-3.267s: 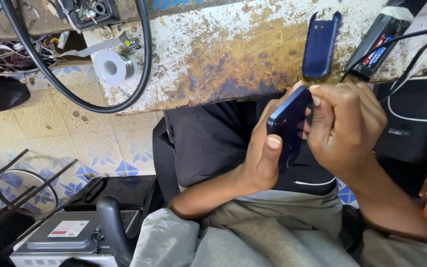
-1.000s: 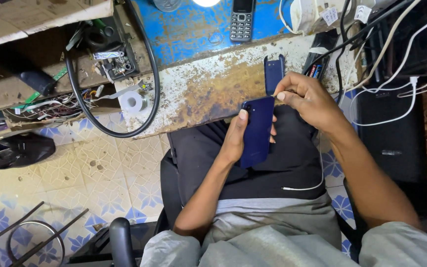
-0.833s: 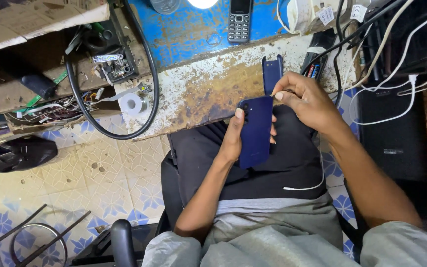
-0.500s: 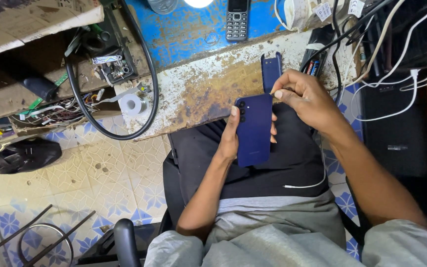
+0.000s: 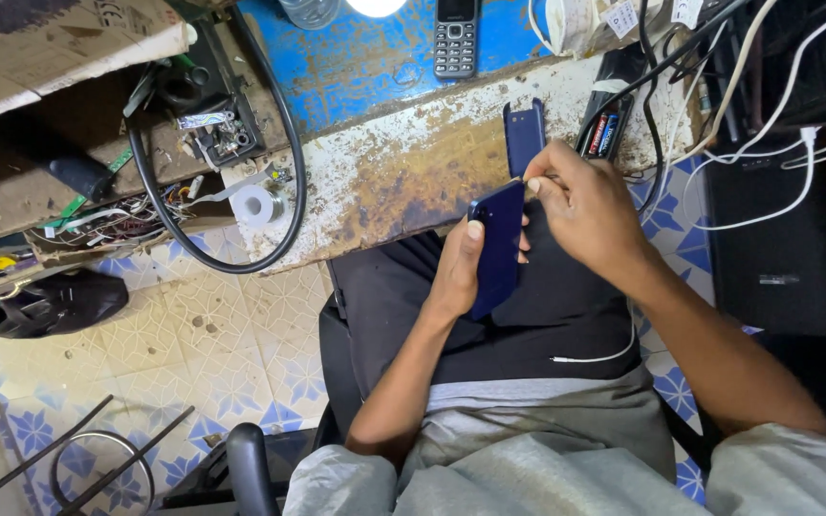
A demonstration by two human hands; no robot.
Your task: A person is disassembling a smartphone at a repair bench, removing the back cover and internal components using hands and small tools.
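Above the person's lap, just in front of the worn, rust-stained bench edge point(image 5: 384, 182), the left hand point(image 5: 459, 272) grips a dark blue smartphone point(image 5: 496, 248) upright, thumb laid along its near edge and fingers wrapped behind it. The right hand point(image 5: 585, 210) is closed in a narrow pinch at the phone's upper corner; whether a small tool sits between the fingertips cannot be told. On the bench just beyond the phone lies a separate dark blue back cover point(image 5: 524, 134), with a black battery point(image 5: 604, 134) beside it among black and white cables point(image 5: 776, 143). Farther back on the blue surface rests a keypad phone point(image 5: 455, 36). To the left, a roll of white tape point(image 5: 258, 204) sits inside a loop of thick black cable point(image 5: 293, 182).
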